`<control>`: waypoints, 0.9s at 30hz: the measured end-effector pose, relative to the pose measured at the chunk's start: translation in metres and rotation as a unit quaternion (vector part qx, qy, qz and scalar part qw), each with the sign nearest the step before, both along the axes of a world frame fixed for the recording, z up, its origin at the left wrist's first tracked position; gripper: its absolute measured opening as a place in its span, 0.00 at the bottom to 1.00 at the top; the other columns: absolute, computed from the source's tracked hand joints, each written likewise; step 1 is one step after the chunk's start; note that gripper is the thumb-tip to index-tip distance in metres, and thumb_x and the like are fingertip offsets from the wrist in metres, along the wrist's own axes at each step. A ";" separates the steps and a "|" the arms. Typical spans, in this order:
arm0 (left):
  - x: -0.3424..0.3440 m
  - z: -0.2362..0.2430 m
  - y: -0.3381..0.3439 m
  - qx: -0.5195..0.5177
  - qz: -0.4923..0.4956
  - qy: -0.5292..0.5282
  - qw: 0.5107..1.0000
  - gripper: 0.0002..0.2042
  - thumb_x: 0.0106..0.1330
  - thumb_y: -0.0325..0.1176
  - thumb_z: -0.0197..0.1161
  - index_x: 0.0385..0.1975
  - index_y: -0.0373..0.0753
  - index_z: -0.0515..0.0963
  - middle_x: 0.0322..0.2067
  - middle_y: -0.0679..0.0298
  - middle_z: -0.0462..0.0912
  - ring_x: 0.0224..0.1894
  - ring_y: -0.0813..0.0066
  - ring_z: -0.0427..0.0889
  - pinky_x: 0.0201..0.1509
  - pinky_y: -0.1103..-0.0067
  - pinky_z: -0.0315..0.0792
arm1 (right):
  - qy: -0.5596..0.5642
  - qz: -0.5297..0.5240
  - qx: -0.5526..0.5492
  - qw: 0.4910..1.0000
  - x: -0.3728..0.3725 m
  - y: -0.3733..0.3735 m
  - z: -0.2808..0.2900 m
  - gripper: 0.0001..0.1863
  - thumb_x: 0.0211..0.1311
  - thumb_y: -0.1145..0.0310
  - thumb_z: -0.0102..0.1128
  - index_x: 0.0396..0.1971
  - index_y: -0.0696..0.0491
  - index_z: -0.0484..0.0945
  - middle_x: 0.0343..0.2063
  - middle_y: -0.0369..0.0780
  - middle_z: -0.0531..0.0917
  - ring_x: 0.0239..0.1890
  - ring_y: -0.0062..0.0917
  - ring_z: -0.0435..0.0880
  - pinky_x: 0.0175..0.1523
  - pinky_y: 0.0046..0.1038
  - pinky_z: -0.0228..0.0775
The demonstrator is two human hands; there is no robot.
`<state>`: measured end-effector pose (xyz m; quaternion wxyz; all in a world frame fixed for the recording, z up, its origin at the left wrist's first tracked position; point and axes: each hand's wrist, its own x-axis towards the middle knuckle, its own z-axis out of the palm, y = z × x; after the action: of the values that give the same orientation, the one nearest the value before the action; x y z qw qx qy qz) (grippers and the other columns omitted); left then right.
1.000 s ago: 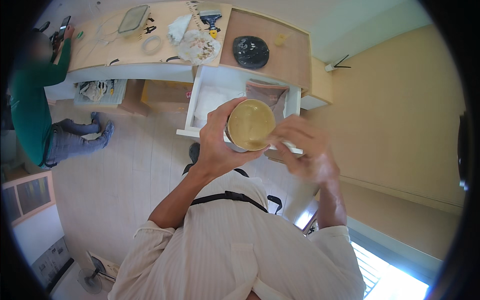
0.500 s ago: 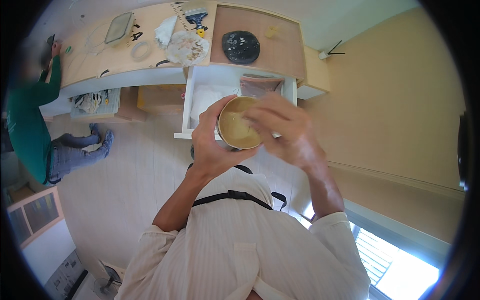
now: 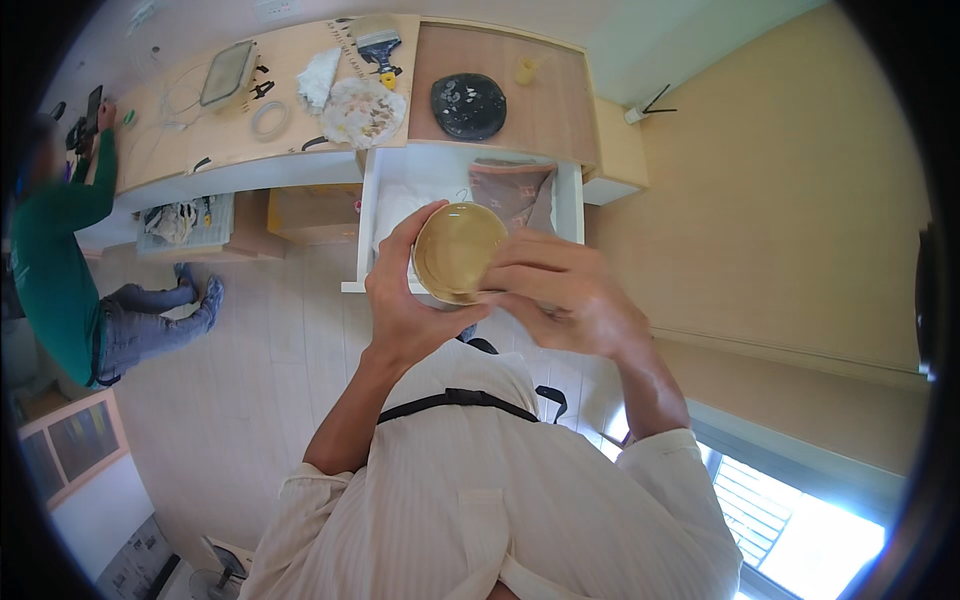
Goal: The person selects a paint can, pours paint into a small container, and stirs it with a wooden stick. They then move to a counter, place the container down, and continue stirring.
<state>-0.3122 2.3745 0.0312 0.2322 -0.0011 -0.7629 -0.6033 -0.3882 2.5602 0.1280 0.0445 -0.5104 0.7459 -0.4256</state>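
A small round bowl (image 3: 452,250), gold-yellow and glossy inside, is held over an open white drawer (image 3: 571,200). My left hand (image 3: 395,305) wraps round its left side, with the thumb along the near edge. At the right rim is my right hand (image 3: 570,295), its fingers drawn together and their tips at the edge of the bowl. Whatever those fingertips may pinch is hidden or too small to make out. The bowl is tilted so that its inside faces up toward me.
The drawer holds a brown patterned cloth item (image 3: 510,190) and white material. On the worktop are a black stained round pad (image 3: 468,106), a blotched white sheet (image 3: 362,112), a tape ring (image 3: 269,120) and a brush (image 3: 379,50). A person in green (image 3: 60,230) stands at left.
My right hand has moved from over the inside of the bowl to its right, near rim. The bowl and my left hand have shifted slightly left in view.
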 end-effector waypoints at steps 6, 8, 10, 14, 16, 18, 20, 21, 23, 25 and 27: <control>-0.003 0.002 0.001 0.002 -0.009 0.002 1.000 0.48 0.42 0.36 0.90 0.69 0.39 0.73 0.61 0.58 0.83 0.61 0.63 0.82 0.66 0.69 0.77 | 0.042 -0.106 -0.007 0.993 -0.011 -0.014 -0.001 0.09 0.60 0.77 0.73 0.40 0.55 0.85 0.37 0.42 0.85 0.41 0.41 0.85 0.45 0.40 0.79; -0.002 0.003 0.000 -0.003 -0.013 0.000 1.000 0.48 0.43 0.35 0.90 0.68 0.37 0.73 0.61 0.57 0.83 0.62 0.64 0.83 0.67 0.69 0.77 | 0.011 -0.055 0.019 0.998 -0.004 -0.007 0.004 0.09 0.60 0.78 0.73 0.40 0.56 0.85 0.37 0.42 0.86 0.41 0.41 0.86 0.44 0.39 0.79; -0.002 0.002 -0.004 -0.042 0.005 0.007 0.999 0.48 0.44 0.34 0.90 0.68 0.34 0.72 0.62 0.56 0.83 0.62 0.67 0.83 0.68 0.70 0.77 | 0.001 -0.056 0.030 0.998 -0.007 0.001 0.003 0.09 0.60 0.79 0.73 0.40 0.57 0.85 0.38 0.43 0.86 0.41 0.41 0.86 0.44 0.39 0.79; -0.006 0.006 0.000 -0.040 -0.002 -0.004 0.999 0.48 0.43 0.34 0.90 0.68 0.34 0.73 0.61 0.57 0.83 0.62 0.67 0.84 0.68 0.70 0.77 | 0.027 -0.100 0.001 0.995 -0.013 -0.006 -0.002 0.09 0.59 0.80 0.73 0.39 0.58 0.85 0.37 0.43 0.86 0.40 0.42 0.85 0.43 0.39 0.79; -0.006 0.004 -0.001 -0.019 -0.010 -0.015 1.000 0.47 0.44 0.34 0.90 0.68 0.35 0.73 0.61 0.57 0.83 0.62 0.67 0.84 0.68 0.70 0.77 | 0.028 -0.067 -0.004 0.997 -0.014 -0.007 0.002 0.10 0.59 0.80 0.73 0.40 0.58 0.85 0.37 0.43 0.86 0.39 0.42 0.85 0.43 0.39 0.79; -0.006 0.008 0.001 -0.043 0.002 -0.012 0.999 0.47 0.44 0.34 0.90 0.68 0.35 0.73 0.61 0.56 0.83 0.62 0.66 0.84 0.68 0.70 0.77 | 0.011 -0.030 0.009 0.999 -0.010 0.002 0.007 0.10 0.59 0.80 0.73 0.40 0.59 0.85 0.37 0.43 0.86 0.38 0.42 0.85 0.43 0.39 0.79; -0.008 0.008 0.002 -0.052 0.009 -0.006 0.999 0.47 0.44 0.34 0.90 0.68 0.34 0.73 0.61 0.56 0.84 0.62 0.66 0.84 0.68 0.70 0.77 | 0.034 -0.101 0.011 0.994 -0.017 0.001 0.003 0.09 0.59 0.80 0.73 0.39 0.58 0.85 0.36 0.43 0.86 0.38 0.41 0.85 0.43 0.39 0.79; -0.010 0.008 0.002 -0.049 0.005 -0.002 0.999 0.47 0.44 0.34 0.90 0.68 0.34 0.73 0.61 0.56 0.84 0.61 0.66 0.85 0.67 0.70 0.78 | 0.045 -0.140 0.011 0.989 -0.017 0.001 0.002 0.09 0.59 0.80 0.73 0.39 0.58 0.85 0.36 0.43 0.86 0.38 0.41 0.85 0.43 0.39 0.79; -0.009 0.008 0.003 -0.040 -0.004 0.001 0.999 0.47 0.44 0.34 0.90 0.68 0.34 0.73 0.61 0.56 0.84 0.61 0.66 0.85 0.67 0.70 0.78 | 0.031 -0.082 -0.003 0.996 -0.012 -0.002 0.005 0.09 0.59 0.80 0.73 0.39 0.57 0.86 0.36 0.43 0.86 0.38 0.40 0.85 0.43 0.38 0.79; -0.010 0.006 0.004 -0.029 -0.006 -0.002 1.000 0.47 0.44 0.34 0.90 0.68 0.34 0.73 0.60 0.56 0.84 0.61 0.66 0.85 0.67 0.70 0.78 | 0.028 -0.076 -0.001 0.997 -0.013 -0.001 0.004 0.09 0.59 0.80 0.73 0.39 0.56 0.86 0.35 0.43 0.86 0.38 0.40 0.85 0.43 0.38 0.79; -0.010 0.007 0.005 -0.046 0.008 0.008 0.999 0.47 0.44 0.34 0.90 0.68 0.34 0.73 0.60 0.56 0.85 0.61 0.67 0.85 0.66 0.70 0.78 | 0.032 -0.132 0.020 0.990 -0.014 0.008 0.001 0.08 0.60 0.79 0.73 0.39 0.56 0.87 0.35 0.42 0.86 0.39 0.40 0.86 0.43 0.37 0.79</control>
<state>-0.3226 2.3790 0.0378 0.2426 -0.0107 -0.7877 -0.5661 -0.4018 2.5678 0.1294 -0.0257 -0.4194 0.8163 -0.3963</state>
